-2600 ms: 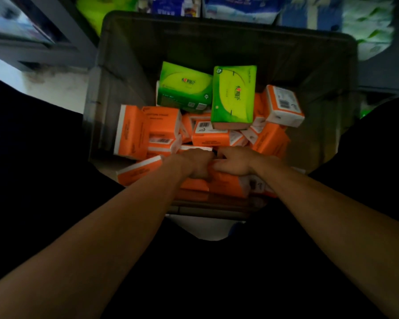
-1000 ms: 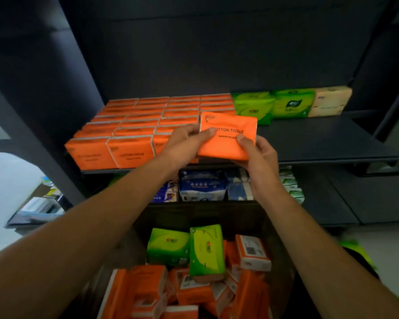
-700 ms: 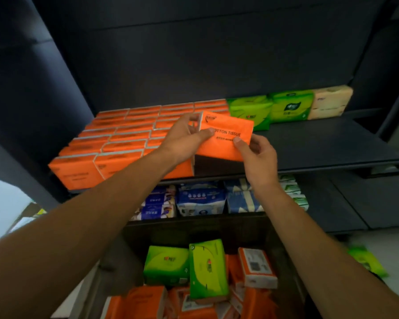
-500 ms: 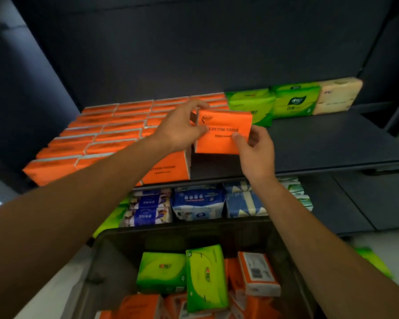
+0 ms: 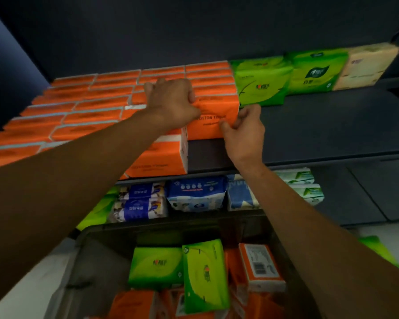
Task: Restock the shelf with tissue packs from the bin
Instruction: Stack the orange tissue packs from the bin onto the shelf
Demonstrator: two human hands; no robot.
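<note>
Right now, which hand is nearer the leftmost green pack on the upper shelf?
Right. The right hand pinches the right edge of the orange pack, just in front of the leftmost green pack; the left hand grips the orange pack's top left, farther away.

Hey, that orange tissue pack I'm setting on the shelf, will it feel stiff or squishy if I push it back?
Probably squishy: the orange tissue pack shows wrapper creases by the left hand. Likely light, since the right hand pinches just a corner.
</note>
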